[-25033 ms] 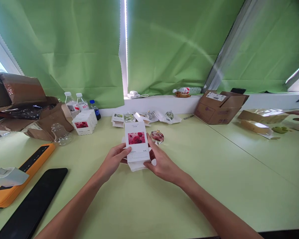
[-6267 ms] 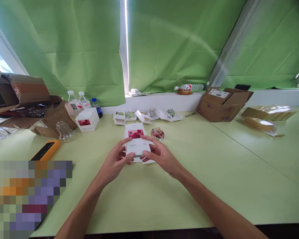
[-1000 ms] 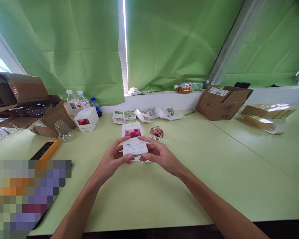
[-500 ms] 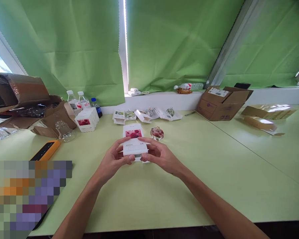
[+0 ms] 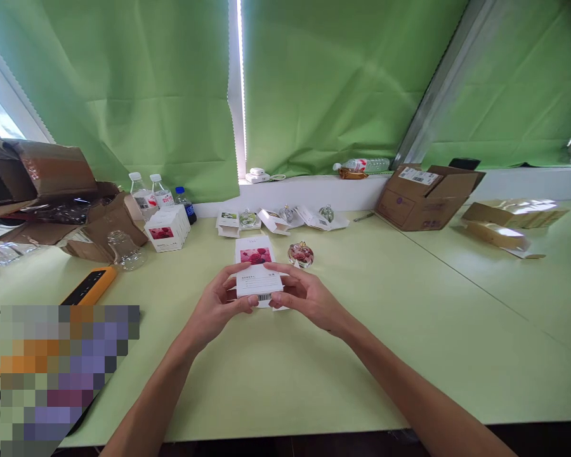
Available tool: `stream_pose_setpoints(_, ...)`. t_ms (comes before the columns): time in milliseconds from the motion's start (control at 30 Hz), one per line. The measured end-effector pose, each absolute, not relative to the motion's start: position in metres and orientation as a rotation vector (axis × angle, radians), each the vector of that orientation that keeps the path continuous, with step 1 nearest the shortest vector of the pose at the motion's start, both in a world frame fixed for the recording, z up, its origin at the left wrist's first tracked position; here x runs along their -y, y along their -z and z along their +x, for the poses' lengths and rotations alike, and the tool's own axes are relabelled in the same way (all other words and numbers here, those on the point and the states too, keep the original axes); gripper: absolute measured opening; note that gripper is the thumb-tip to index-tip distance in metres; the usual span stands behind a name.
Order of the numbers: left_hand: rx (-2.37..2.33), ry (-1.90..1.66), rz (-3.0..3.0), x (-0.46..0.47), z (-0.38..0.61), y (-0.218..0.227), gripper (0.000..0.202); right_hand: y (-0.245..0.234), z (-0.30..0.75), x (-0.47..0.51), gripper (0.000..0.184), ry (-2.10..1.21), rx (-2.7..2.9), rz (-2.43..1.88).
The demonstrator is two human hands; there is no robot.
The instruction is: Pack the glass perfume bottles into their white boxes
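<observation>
A flat white carton with a pink rose picture [image 5: 255, 268] lies between my hands over the pale green table [image 5: 314, 368]. My left hand [image 5: 217, 306] pinches its near left corner, thumb on top by the barcode. My right hand [image 5: 305, 297] grips its near right side, fingers curled over the top. A small round glass bottle with red filling and a gold top [image 5: 300, 254] stands just right of the carton, apart from both hands.
A stack of white rose cartons [image 5: 167, 230] and three drink bottles [image 5: 156, 192] stand at the back left beside torn brown cardboard [image 5: 52, 203]. Opened small boxes with glass bottles [image 5: 280, 219] line the back. An open cardboard box [image 5: 426, 197] sits at the right. An orange device [image 5: 88, 287] lies left.
Over the last second the carton and my hands have barely shifted; my fingers stay closed on its near end. Earlier the carton was held more upright.
</observation>
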State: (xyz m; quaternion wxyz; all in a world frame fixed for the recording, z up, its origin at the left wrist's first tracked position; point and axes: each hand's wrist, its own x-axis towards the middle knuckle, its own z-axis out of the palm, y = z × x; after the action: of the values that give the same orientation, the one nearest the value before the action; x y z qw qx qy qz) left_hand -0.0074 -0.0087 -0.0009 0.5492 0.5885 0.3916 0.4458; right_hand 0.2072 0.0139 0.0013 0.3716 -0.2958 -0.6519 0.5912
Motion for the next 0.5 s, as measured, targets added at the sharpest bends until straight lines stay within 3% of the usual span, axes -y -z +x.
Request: stream_pose_setpoints(500, -0.941, -1.065, 1.391, 0.0074, -0.0076, 0.0024, 0.056, -0.0011, 0.2066, -0.0145, 0.051, -1.498, 1.694, -0.769)
